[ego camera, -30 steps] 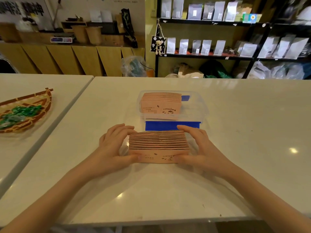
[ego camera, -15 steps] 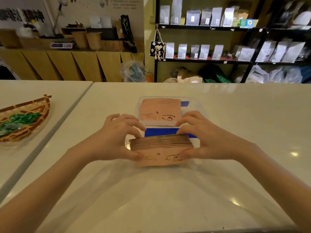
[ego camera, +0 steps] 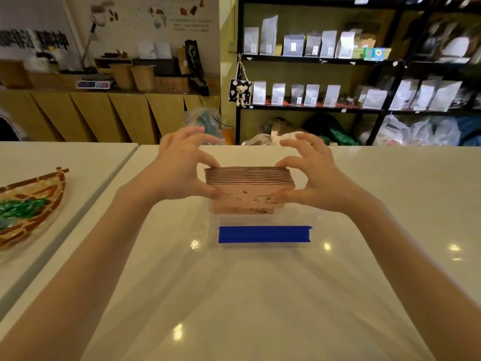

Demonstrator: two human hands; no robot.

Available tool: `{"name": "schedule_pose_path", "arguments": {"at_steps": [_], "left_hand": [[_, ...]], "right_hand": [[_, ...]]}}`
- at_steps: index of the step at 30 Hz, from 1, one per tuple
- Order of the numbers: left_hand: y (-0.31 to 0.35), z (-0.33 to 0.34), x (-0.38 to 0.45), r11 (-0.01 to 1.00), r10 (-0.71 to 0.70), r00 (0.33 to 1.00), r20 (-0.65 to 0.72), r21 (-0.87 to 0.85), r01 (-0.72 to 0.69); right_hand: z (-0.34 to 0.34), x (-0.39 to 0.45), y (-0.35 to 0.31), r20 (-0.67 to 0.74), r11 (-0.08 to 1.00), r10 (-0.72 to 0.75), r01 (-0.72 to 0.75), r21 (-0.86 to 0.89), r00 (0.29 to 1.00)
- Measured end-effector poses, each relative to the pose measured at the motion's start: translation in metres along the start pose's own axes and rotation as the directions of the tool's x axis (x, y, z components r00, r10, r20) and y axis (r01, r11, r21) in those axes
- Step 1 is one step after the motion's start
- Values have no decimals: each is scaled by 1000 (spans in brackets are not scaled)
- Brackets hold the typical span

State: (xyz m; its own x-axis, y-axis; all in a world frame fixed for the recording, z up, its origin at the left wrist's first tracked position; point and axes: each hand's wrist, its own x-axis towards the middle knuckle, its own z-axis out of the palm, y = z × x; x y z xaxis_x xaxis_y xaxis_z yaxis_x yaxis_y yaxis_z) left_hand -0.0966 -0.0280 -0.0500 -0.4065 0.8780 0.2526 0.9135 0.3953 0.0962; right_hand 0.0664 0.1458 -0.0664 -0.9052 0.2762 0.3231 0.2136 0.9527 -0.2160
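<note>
The left hand [ego camera: 179, 173] and the right hand [ego camera: 312, 178] each grip one end of a stack of pink paper sleeves [ego camera: 250, 178], thumbs on its near face and fingers curled over its top. The stack is held just above the clear plastic box [ego camera: 263, 220], which sits about midway between the left and right edges of the white table [ego camera: 260, 295]. A blue strip [ego camera: 264, 234] runs along the box's near side.
</note>
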Motion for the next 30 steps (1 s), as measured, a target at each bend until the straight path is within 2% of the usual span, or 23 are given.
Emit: {"name": "schedule_pose_path", "arguments": {"at_steps": [7, 15, 20, 24, 28, 30], "left_hand": [[-7, 25, 13, 999, -40, 977, 210, -19, 45], [-7, 42, 21, 999, -49, 940, 338, 2, 51], [-7, 44, 23, 997, -79, 921, 380, 45, 66], [-10, 36, 21, 994, -104, 930, 352, 64, 86], [-9, 26, 17, 994, -104, 940, 326, 68, 86], [-7, 24, 15, 994, -104, 939, 328, 77, 83]], "right_hand": [[22, 14, 12, 255, 996, 84, -84, -11, 963], [37, 19, 16, 396, 992, 127, -112, -60, 909], [40, 20, 18, 395, 987, 162, -146, -71, 904], [33, 20, 15, 392, 981, 193, -174, -83, 899], [22, 17, 13, 303, 965, 213, -249, 87, 929], [21, 19, 9, 261, 925, 275, -329, 191, 925]]}}
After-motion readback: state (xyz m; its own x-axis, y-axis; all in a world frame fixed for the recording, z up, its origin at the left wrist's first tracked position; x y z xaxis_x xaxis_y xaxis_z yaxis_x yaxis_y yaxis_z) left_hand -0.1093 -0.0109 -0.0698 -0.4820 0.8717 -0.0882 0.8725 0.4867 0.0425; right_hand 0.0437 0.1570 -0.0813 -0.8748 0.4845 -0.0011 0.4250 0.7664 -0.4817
